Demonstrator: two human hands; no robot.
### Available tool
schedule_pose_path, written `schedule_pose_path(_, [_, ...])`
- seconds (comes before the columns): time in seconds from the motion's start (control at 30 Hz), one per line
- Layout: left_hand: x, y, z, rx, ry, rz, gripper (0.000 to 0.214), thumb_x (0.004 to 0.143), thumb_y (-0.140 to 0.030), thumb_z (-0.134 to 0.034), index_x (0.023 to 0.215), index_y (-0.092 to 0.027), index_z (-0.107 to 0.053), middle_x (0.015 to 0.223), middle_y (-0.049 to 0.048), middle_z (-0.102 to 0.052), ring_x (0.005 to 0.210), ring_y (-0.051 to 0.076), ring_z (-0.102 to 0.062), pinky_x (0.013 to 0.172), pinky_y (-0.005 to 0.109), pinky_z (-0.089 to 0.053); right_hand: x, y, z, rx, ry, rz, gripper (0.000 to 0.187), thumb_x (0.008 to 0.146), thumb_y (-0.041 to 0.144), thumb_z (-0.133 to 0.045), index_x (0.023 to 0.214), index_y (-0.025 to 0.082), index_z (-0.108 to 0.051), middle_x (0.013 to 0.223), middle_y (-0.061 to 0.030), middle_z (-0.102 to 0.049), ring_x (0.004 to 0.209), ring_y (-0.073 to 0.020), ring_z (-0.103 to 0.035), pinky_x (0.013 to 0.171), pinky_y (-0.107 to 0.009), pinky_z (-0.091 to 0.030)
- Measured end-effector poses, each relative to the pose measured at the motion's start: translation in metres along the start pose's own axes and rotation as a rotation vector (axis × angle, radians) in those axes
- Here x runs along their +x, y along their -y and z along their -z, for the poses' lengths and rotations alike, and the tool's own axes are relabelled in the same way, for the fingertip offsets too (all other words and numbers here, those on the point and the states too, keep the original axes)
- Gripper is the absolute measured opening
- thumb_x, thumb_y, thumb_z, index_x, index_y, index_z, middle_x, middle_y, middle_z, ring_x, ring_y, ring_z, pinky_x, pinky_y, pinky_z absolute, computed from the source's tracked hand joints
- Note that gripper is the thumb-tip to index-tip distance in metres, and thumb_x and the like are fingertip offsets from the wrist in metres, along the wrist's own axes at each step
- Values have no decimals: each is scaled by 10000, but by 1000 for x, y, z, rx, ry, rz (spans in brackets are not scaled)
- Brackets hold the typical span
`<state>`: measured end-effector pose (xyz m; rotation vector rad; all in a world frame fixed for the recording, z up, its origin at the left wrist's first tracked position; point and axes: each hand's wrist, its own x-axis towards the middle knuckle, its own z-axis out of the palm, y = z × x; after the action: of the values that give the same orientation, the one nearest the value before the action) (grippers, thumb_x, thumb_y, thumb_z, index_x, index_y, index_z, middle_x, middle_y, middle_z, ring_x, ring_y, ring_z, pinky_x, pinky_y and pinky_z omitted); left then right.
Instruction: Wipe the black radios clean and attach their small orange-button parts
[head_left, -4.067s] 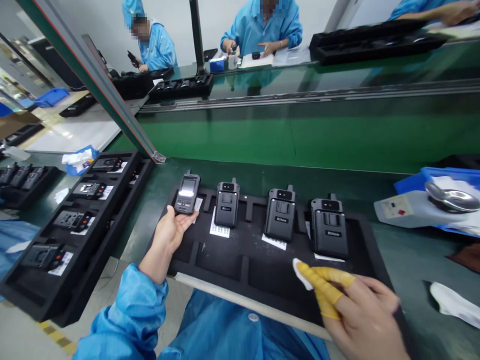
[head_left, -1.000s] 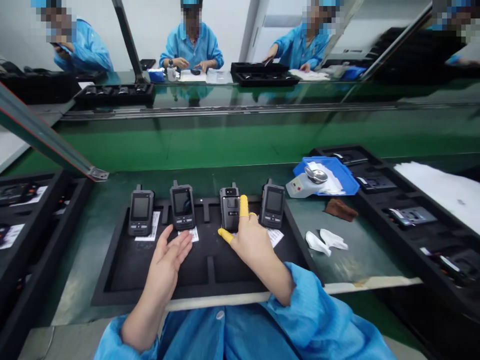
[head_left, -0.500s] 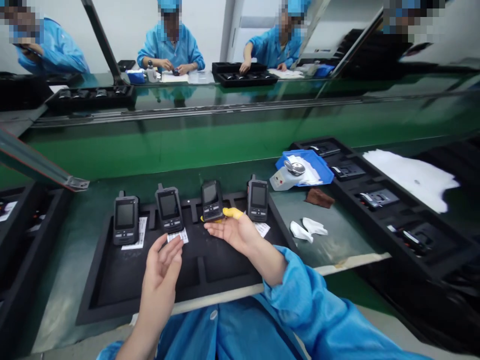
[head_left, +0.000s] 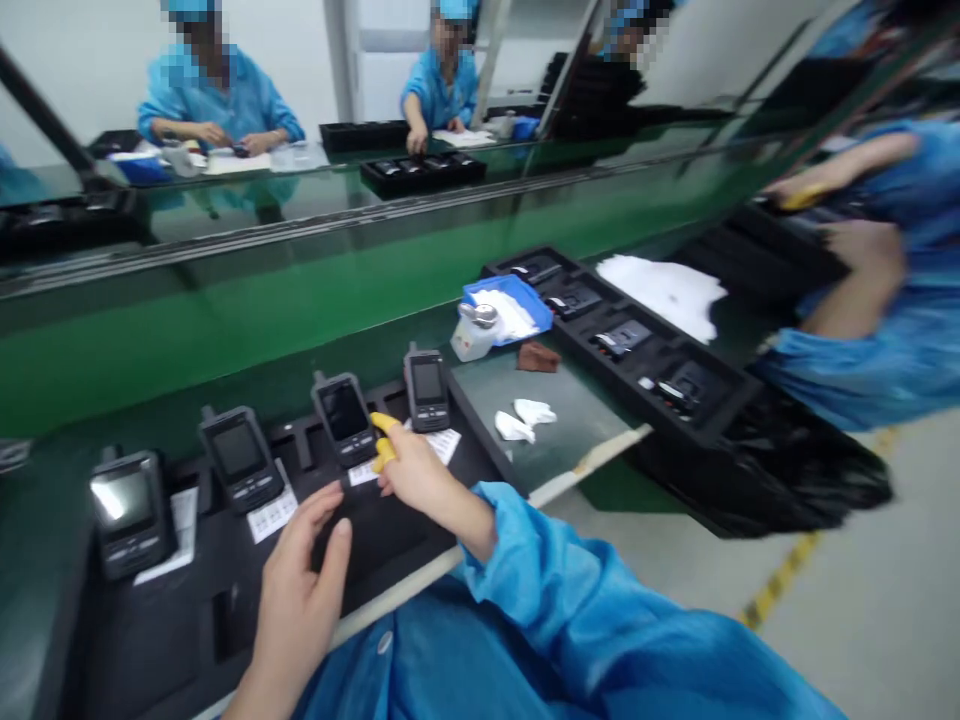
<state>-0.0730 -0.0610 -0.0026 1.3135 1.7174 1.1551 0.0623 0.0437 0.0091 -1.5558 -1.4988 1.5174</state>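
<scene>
Flipped screen-up since a second ago, the third handset (head_left: 343, 412) lies in the tray (head_left: 187, 610) at eleven o'clock of my right hand (head_left: 411, 478), capped fingertips (head_left: 383, 424) on its corner, though I cannot tell whether that grip pinches, left hand (head_left: 300, 590) spread; seating it, I judge, next calls for a clean release.

1. green belt (head_left: 225, 300) runs across the back, left to right.
2. blue bin (head_left: 538, 312) with white cloth (head_left: 506, 310) inside; white dispenser (head_left: 471, 345) with metal dish (head_left: 480, 314) touching it.
3. brown cloth (head_left: 538, 357) just right of the dispenser; white scraps (head_left: 525, 418) nearer.
4. long black tray (head_left: 592, 365) at right, white sheet (head_left: 660, 290) just behind it.
5. two people (head_left: 217, 100) in blue across the belt; a blurred sleeve (head_left: 885, 340) far right.
</scene>
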Motion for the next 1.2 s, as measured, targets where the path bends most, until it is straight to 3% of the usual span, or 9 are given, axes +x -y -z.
schedule_pose_path(0.13, [4, 0, -6, 160, 0, -77, 378, 816, -494, -531, 1056, -210, -598, 1189, 90, -627, 1099, 255, -587, 1019, 446, -411, -19, 9, 25, -169, -94, 152, 471, 770, 113, -526, 1229, 210, -564, 952, -55, -676, 883, -192, -620, 891, -363, -464])
schedule_pose_path(0.23, [3, -5, -12, 279, 14, -167, 362, 821, -494, -509, 1027, -213, -607, 1165, 83, -641, 1073, 259, -600, 962, 419, -459, -31, 5, 72, -461, -239, 292, 362, 836, 188, -485, 1176, 210, -610, 1032, -68, -657, 946, -188, -592, 888, -332, -451])
schedule_pose_path(0.37, [0, -15, -20, 390, 0, -326, 314, 842, -473, -480, 977, -223, -615, 1114, 71, -663, 987, 246, -638, 730, 326, -548, -36, -21, 156, -688, -563, 117, 302, 834, 176, -484, 1057, 195, -688, 1019, -94, -644, 964, -206, -574, 873, -329, -429])
schedule_pose_path(0.47, [0, -20, -26, 413, 41, -402, 265, 847, -431, -502, 991, -241, -618, 1114, 53, -665, 966, 230, -650, 618, 270, -553, -31, -47, 196, -654, -547, 85, 229, 775, 131, -537, 878, 191, -732, 971, -104, -657, 962, -218, -563, 901, -355, -401])
schedule_pose_path(0.63, [0, -20, -35, 351, 132, -369, 233, 844, -383, -528, 1013, -255, -624, 1196, 57, -629, 1008, 238, -645, 446, 195, -517, -15, -75, 203, -407, -448, 161, 90, 720, 211, -636, 745, 212, -722, 861, -69, -672, 877, -197, -565, 869, -363, -411])
schedule_pose_path(0.8, [2, -13, -42, 358, 170, -402, 212, 844, -340, -546, 1022, -271, -637, 1220, 53, -620, 1009, 231, -651, 411, 163, -510, 0, -60, 210, -52, -395, 237, 243, 738, 411, -600, 836, 209, -692, 786, -41, -663, 702, -164, -573, 679, -337, -466])
schedule_pose_path(1.0, [10, -20, -56, 432, 65, -626, 182, 865, -292, -514, 969, -230, -650, 1127, 87, -666, 1056, 262, -628, 830, 371, -569, 21, -7, 225, 147, -287, 360, 309, 663, 452, -669, 859, 214, -694, 772, -19, -638, 662, -146, -540, 643, -320, -443])
schedule_pose_path(1.07, [14, -25, -63, 494, 66, -675, 196, 873, -270, -494, 979, -210, -647, 1155, 103, -656, 1165, 291, -559, 901, 441, -531, 36, 11, 224, 1, -339, 454, 236, 706, 347, -658, 898, 218, -706, 818, -18, -634, 717, -153, -530, 702, -330, -425])
schedule_pose_path(1.2, [21, -32, -81, 635, 154, -692, 261, 884, -204, -436, 1060, -176, -626, 1282, 121, -586, 1287, 314, -438, 997, 546, -430, 68, 31, 215, -843, -491, 639, 215, 809, 166, -534, 919, 182, -717, 872, -76, -626, 849, -201, -512, 774, -357, -362])
